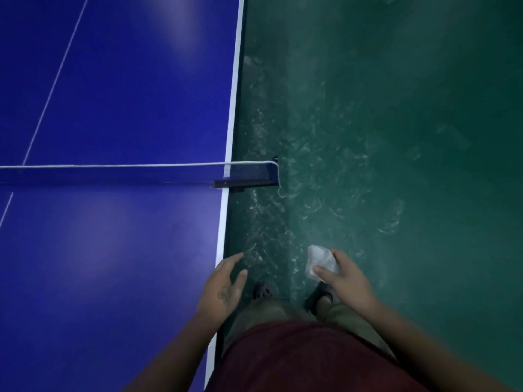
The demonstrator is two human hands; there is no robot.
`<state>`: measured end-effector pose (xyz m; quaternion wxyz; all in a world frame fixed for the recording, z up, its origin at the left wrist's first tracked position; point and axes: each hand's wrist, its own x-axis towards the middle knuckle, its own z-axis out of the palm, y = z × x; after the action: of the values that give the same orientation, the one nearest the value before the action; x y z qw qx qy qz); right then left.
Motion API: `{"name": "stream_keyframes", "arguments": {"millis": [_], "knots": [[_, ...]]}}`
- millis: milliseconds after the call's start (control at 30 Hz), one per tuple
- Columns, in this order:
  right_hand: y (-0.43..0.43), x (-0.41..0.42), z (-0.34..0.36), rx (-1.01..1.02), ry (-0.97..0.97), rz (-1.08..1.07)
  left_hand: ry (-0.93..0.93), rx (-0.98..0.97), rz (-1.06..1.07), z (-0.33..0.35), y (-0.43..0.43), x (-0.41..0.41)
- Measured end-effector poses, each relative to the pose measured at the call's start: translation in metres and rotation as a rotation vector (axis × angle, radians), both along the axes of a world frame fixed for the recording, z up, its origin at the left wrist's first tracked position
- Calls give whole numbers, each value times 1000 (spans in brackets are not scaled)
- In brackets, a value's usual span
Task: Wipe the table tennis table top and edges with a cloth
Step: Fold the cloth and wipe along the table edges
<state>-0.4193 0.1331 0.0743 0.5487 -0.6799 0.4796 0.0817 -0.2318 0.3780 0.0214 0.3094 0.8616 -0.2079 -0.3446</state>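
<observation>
Green floor [396, 108] runs beside the table [127, 94]. My right hand [346, 281] grips the cloth [321, 261] over the floor, and my left hand [223, 284] hangs slack and empty by the edge [223, 222]. I judge no wipe is underway; next, the cloth must meet that edge.

Dim throughout, cool blue-green cast. Worktop [113, 108] carries broad, soft pale sheens at upper centre and lower left; glare mild. Floor [410, 94] shows mottled whitish reflections near the worktop edge. Frame corners darken. Wide-angle lens tilts the straight white lines. Left hand [223, 287], right hand [346, 278] and cloth [321, 261] soft, slightly blurred; cloth brightest. Shadows faint, soft-edged. Detail smeared in dark areas.
</observation>
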Motion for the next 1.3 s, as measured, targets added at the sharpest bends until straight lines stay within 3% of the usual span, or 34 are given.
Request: {"name": "stream_keyframes", "arguments": {"millis": [300,733,900,1300], "knots": [[-105,-46,17,33,-80,28,-103,-83,18,52,-100,-32],[-203,-39,28,40,-142,29,-10,-206,220,79,-202,-36],[-233,-7,31,-4,-108,102,114,-269,218,82,-249,-6],[-306,119,65,-93,-92,-70,202,-306,47,81,-353,145]]}}
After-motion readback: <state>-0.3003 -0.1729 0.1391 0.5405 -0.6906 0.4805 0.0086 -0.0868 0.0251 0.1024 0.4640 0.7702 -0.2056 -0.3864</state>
